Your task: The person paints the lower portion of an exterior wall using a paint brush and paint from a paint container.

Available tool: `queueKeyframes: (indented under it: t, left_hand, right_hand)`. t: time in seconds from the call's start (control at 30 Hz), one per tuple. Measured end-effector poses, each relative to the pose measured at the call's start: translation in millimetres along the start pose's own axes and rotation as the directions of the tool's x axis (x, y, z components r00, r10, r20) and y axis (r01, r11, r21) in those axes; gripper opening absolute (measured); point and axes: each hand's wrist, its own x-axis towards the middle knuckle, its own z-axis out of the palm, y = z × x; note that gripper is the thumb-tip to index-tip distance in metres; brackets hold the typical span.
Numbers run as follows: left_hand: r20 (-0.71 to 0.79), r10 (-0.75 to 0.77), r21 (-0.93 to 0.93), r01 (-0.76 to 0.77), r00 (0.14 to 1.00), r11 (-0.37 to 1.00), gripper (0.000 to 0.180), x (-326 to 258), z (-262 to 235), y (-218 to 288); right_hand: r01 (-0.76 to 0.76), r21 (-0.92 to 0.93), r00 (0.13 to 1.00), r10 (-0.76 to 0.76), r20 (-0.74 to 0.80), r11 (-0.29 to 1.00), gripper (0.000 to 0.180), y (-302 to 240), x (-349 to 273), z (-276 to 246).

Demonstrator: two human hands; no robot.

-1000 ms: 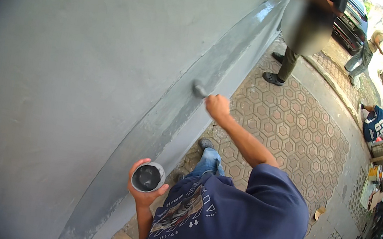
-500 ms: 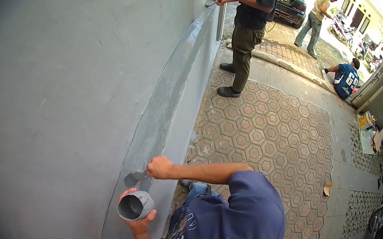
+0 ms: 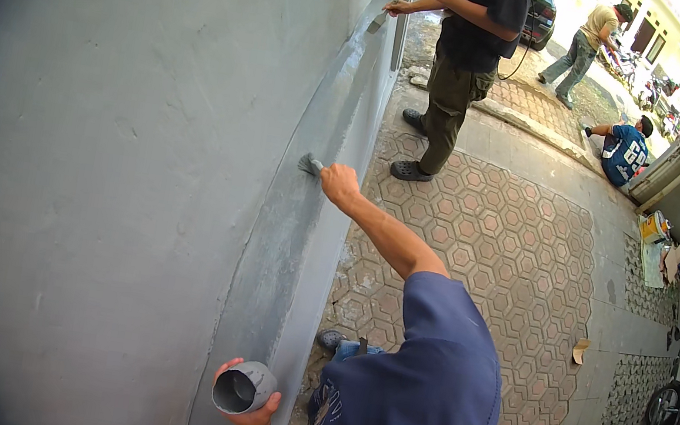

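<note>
My right hand (image 3: 340, 184) is closed round a paintbrush (image 3: 310, 164). Its splayed grey bristles touch the sloping grey ledge (image 3: 264, 280) that runs along the wall. The surface of the ledge looks partly wet and shiny toward its far end. Lower in the view, my left hand (image 3: 264, 417) grips a round grey paint pot (image 3: 256, 372), its mouth tilted toward the wall. The inside of the pot is dark grey; how much paint it holds I cannot tell.
A tall grey wall (image 3: 127, 163) fills the left side. A co-worker (image 3: 474, 48) in dark clothes stands by its far end, holding a brush (image 3: 377, 22) to the ledge. Hexagonal paving (image 3: 488, 279) lies to my right. Farther off are two people, a car and bicycles.
My right hand and the brush have moved up and away along the ledge, the arm now stretched out. The pot has shifted slightly down. The co-worker's brush has come lower on the ledge.
</note>
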Motion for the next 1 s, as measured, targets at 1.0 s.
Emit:
queueKeyframes:
  t: [1.0]
  left_hand:
    - [-0.039, -0.016, 0.008, 0.016, 0.999, 1.000, 0.095, 23, 0, -35]
  right_hand:
    - [0.173, -0.011, 0.985, -0.172, 0.028, 0.985, 0.019, -13, -18, 28]
